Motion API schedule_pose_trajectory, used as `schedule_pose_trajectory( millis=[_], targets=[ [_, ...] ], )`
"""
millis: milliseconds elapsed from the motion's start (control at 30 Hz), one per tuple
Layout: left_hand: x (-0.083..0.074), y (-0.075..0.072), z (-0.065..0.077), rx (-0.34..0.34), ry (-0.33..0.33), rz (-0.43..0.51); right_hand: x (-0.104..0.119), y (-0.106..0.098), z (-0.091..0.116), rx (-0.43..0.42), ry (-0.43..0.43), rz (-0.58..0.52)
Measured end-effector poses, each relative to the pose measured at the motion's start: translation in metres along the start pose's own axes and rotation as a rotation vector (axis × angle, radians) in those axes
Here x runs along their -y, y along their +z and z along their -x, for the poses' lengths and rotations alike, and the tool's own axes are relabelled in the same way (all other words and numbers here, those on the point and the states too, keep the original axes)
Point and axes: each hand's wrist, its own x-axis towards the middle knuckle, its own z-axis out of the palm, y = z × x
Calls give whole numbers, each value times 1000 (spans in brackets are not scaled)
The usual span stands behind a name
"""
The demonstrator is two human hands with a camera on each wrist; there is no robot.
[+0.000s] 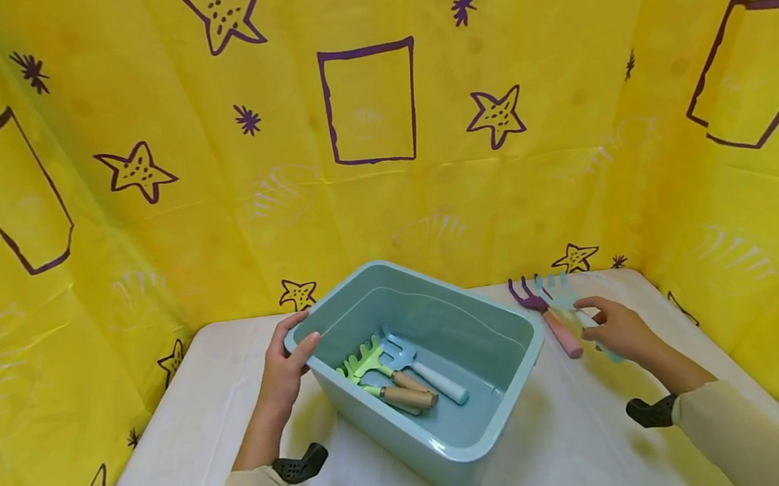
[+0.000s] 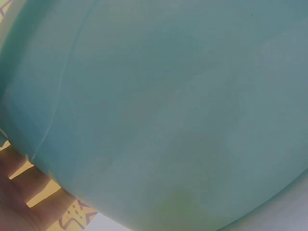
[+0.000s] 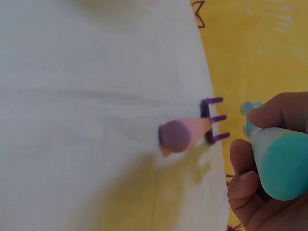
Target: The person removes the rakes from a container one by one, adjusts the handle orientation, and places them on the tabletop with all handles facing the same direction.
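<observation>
My left hand (image 1: 282, 372) grips the left corner of a blue-green plastic bin (image 1: 454, 454), thumb over the rim and fingers outside; the left wrist view shows the bin's wall (image 2: 159, 106) close up. In the bin lie a green rake (image 1: 368, 359) with a wooden handle, another wooden-handled green tool (image 1: 406, 398), partly hidden, and a blue hand fork (image 1: 398, 350) with a pale handle. My right hand (image 1: 619, 332) holds a light blue hand rake by its handle (image 3: 284, 163), raised right of the bin. Beside it, a purple hand fork (image 1: 562, 333) with a pink handle lies on the table.
A white cloth (image 1: 566, 458) covers the table. Yellow curtains (image 1: 384, 202) printed with purple starfish and outlines close in the back and both sides. Black wrist bands (image 1: 300, 464) sit on both forearms.
</observation>
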Motion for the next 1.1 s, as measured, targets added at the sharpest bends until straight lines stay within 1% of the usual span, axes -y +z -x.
schedule_pose_trajectory(
  millis=[167,400,533,800,1100],
  targets=[
    [0,0,0,5,1,-2,-13,0,1,15,54,-10],
    [2,-1,0,8,-2,4,-28,2,6,-7,45,0],
    [0,0,0,10,-3,5,-35,3,7,-15,55,13],
    [-3,-1,-1,10,0,15,-48,5,2,-11,73,91],
    [-2,-1,0,6,-9,9,-61,10,0,1,108,102]
  ],
)
